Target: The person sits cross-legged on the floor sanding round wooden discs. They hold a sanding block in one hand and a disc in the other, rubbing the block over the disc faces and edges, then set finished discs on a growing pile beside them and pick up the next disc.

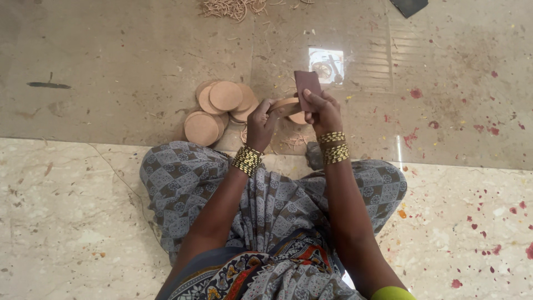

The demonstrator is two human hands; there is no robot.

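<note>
My left hand (260, 123) grips a round wooden disc (284, 105) held on edge above the floor. My right hand (322, 112) pinches a dark brown rectangular piece of sandpaper (307, 83), pressed against the disc's rim. Both wrists wear gold bangles. Just left of my hands lies a pile of flat round wooden discs (221, 106) on the floor, some stacked and overlapping. Another disc peeks out under my right hand, mostly hidden.
I sit cross-legged on a stone floor in grey patterned cloth (183, 178). A heap of thin wood shavings (233, 8) lies at the top. A dark object (409, 5) sits at the top right edge. Red specks dot the floor at right.
</note>
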